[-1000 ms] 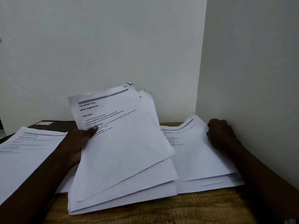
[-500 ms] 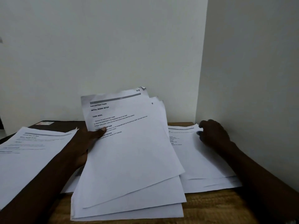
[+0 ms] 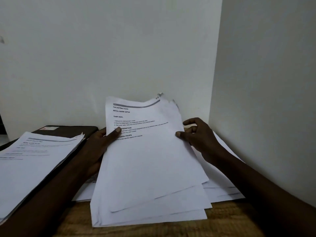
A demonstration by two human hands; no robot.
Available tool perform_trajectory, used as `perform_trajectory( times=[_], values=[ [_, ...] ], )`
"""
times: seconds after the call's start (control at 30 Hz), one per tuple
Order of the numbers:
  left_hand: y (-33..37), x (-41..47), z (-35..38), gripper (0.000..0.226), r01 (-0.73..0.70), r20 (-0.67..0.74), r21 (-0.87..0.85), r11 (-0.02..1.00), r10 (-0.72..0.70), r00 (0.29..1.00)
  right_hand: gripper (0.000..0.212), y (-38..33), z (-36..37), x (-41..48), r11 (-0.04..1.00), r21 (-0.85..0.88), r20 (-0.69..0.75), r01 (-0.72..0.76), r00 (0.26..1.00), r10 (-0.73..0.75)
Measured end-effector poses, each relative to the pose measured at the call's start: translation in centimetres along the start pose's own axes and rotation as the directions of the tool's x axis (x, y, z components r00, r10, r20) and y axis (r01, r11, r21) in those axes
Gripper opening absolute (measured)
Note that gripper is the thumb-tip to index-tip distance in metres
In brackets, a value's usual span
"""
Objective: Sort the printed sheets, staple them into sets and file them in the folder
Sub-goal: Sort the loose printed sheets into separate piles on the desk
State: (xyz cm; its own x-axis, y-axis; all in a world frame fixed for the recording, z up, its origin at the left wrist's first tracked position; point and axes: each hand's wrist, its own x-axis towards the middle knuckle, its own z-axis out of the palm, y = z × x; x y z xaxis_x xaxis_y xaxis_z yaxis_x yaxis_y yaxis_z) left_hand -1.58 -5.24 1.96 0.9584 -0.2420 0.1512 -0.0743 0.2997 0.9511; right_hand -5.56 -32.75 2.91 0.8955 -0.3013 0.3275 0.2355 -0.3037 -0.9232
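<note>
A fanned bundle of printed sheets [image 3: 147,165] is tilted up in front of me, its lower edges near the wooden table. My left hand [image 3: 100,144] grips its left edge, thumb on the printed text. My right hand [image 3: 196,134] holds its right edge, thumb on the top sheet, fingers curled behind. A second stack of printed sheets [image 3: 34,159] lies at the left on a dark folder [image 3: 71,130]. More sheets [image 3: 224,189] lie flat on the table under my right forearm.
The wooden table [image 3: 153,230] sits in a corner, with a white wall behind and another close on the right. The dark folder carries a small label at its far end.
My right hand left the flat pile at the right and took hold of the bundle's right edge. The bundle swung right and more upright, its sheets drawn closer together.
</note>
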Motion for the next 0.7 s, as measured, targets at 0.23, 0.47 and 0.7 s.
perform_trajectory(
  times=[0.23, 0.47, 0.7],
  values=[
    [-0.2, 0.1, 0.1, 0.027, -0.022, -0.001, 0.019, 1.000, 0.022, 1.000, 0.031, 0.8, -0.1, 1.3, 0.998, 0.012, -0.039, -0.068, 0.997, 0.068],
    [-0.4, 0.8, -0.8, 0.013, -0.070, -0.171, 0.117, 0.991, 0.089, 0.981, 0.032, 0.7, -3.5, 2.8, 0.988, -0.142, -0.306, -0.066, 0.952, 0.019],
    [0.5, 1.9, -4.9, 0.030, -0.089, -0.417, 0.220, 0.971, 0.176, 0.892, 0.031, 0.6, -8.6, 3.3, 0.798, -0.547, -0.258, -0.251, 0.958, 0.125]
  ],
)
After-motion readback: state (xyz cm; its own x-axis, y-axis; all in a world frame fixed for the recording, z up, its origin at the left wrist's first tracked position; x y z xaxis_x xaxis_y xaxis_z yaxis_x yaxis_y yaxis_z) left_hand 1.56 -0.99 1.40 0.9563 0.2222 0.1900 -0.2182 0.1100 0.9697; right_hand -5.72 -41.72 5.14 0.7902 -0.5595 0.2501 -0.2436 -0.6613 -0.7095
